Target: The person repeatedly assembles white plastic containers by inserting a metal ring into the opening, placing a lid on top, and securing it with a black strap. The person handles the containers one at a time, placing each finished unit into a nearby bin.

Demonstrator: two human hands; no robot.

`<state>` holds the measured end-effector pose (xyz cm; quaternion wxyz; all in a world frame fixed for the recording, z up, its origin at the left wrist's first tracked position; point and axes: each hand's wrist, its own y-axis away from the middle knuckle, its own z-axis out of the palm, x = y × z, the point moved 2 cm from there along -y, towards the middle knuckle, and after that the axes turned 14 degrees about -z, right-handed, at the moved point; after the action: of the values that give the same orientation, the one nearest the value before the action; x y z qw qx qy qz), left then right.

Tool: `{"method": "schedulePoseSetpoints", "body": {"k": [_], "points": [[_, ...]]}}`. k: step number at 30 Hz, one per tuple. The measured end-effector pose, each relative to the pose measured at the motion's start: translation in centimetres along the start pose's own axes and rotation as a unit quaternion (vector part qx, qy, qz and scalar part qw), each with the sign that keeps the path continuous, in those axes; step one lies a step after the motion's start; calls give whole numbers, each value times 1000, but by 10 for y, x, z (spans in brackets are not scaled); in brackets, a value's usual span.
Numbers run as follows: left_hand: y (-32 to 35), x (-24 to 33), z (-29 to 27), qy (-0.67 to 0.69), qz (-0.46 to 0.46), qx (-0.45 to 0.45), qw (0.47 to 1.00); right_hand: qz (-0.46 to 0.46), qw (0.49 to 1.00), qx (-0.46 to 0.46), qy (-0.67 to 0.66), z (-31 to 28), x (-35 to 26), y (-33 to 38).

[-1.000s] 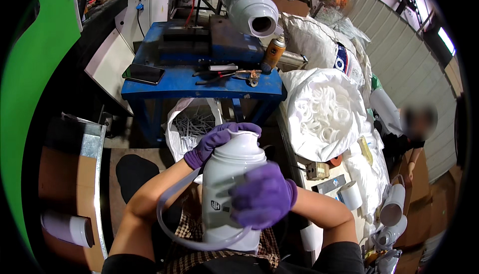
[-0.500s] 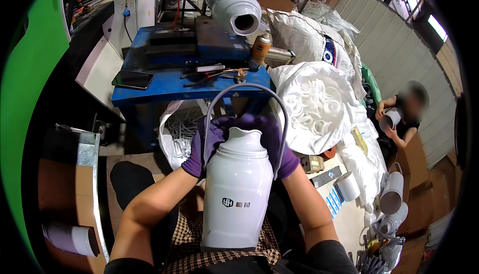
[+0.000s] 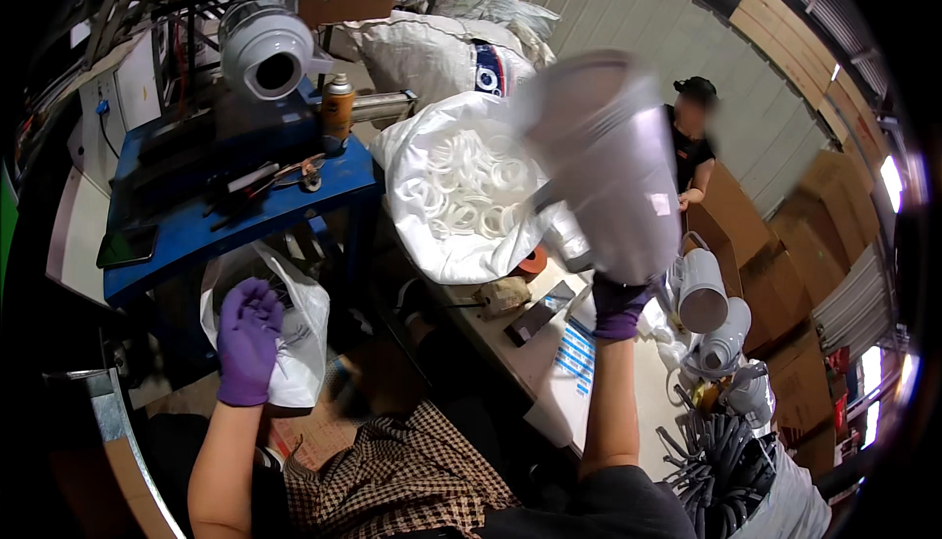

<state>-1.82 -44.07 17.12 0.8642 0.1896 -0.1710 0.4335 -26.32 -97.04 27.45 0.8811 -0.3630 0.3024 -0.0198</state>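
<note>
Right of the ring sack (image 3: 451, 262), a grey casing (image 3: 633, 191) is clamped in the right hand (image 3: 620, 308); left of it, the left hand (image 3: 249, 328) is empty, fingers apart. The casing, held one-handed, could slip.

The jug (image 3: 628, 196) is smeared by motion, most of all at its upper end, and hides part of the co-worker (image 3: 695, 158), whose face is blurred. Where the right hand (image 3: 620, 308) meets it, the fingers are hard to make out. The left hand (image 3: 248, 338) covers part of the bag (image 3: 302, 367); the lower edge crops the sack (image 3: 797, 502).
</note>
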Motion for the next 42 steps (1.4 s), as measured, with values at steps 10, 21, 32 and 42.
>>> {"method": "schedulePoseSetpoints", "body": {"k": [10, 21, 32, 42], "points": [[15, 13, -23, -15, 6, -76, 997, 134, 961, 227, -85, -157, 8, -107], [316, 137, -177, -505, 376, 470, 618, 79, 858, -502, -72, 259, -41, 246], [569, 5, -376, 445, 156, 538, 699, -101, 843, -343, -402, 401, -214, 337], [549, 51, -455, 210, 361, 682, 600, -112, 774, -471, -408, 387, -168, 309]]}}
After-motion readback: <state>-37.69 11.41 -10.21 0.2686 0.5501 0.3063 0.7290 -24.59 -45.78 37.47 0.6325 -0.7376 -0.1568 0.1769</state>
